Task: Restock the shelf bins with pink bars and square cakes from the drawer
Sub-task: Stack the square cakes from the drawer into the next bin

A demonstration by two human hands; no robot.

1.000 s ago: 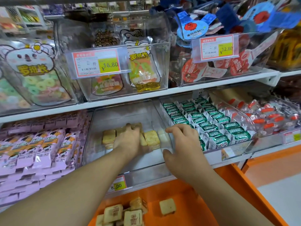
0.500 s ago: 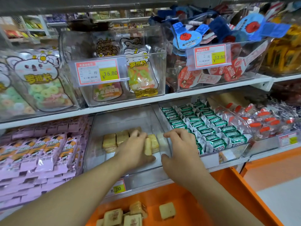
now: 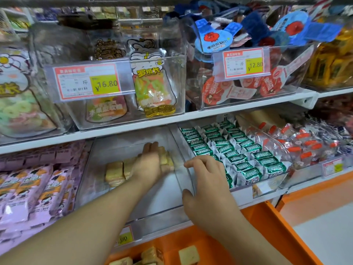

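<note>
On the lower shelf, pink-wrapped bars [image 3: 28, 190] fill the left-hand bin, while the clear plastic shelf bin [image 3: 162, 203] beside it holds only a short row of pale yellow square cakes [image 3: 114, 172] well back from its front lip. The left hand [image 3: 150, 165] reaches deep into that bin, fingers straight and pressed together, lying flat against the cakes at the row's right end; it appears to be pushing them into line, not pinching any. The right hand [image 3: 208, 186] rests at the bin's right wall, fingers loosely curved over the rim, thumb against the clear front; whether it truly grips the wall cannot be told. To do this step well, the flat hand should likely square the cakes snugly toward the back left, leaving room for more. Further cakes wait below in the orange pull-out drawer [image 3: 267, 222].
</note>
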